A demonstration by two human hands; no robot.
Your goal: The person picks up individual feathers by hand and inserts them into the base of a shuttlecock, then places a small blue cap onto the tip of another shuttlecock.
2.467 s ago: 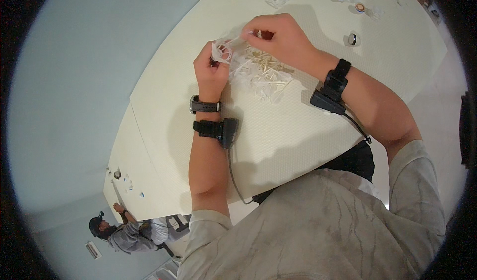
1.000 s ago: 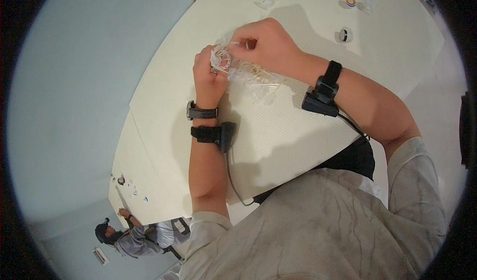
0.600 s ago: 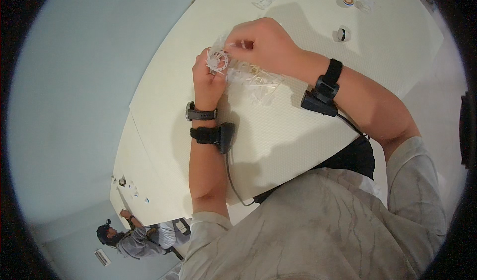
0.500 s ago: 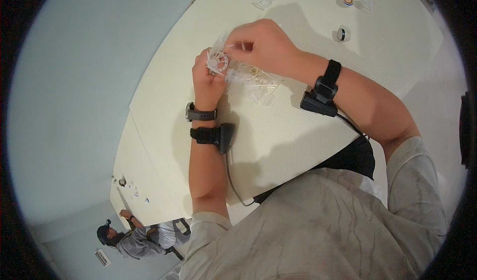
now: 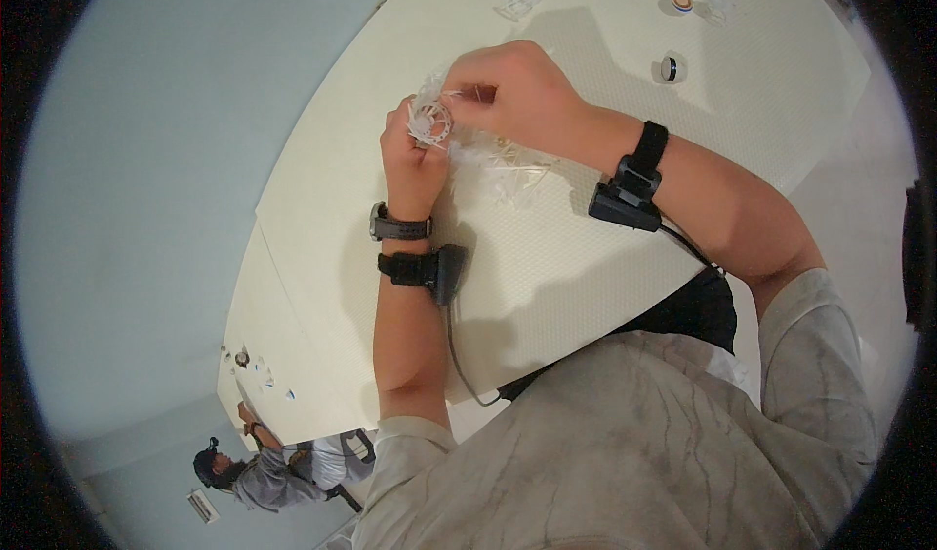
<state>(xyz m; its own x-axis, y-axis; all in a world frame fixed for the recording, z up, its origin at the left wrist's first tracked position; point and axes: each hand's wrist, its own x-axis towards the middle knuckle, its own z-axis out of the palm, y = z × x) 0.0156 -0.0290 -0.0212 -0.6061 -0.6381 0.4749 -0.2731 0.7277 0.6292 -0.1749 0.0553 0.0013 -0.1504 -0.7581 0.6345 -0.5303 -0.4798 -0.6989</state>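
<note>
gripping a white ring (image 5: pixel 429 123), the left hand (image 5: pixel 412 160) has its fingers curled about it. the right hand (image 5: pixel 527 86) is just beside, its thumb and fingers pinched on a thin white piece (image 5: pixel 453 93); whether that piece touches the ring, i cannot tell. near both hands, pale sticks (image 5: pixel 509 164) and crinkled clear plastic (image 5: pixel 522 192) lie on the cream table (image 5: pixel 576 247).

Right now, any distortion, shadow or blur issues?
Head view: table edges bow, black fisheye rim; head view: shadows flank the left forearm; head view: detail is soft on the white ring in the left hand.
</note>
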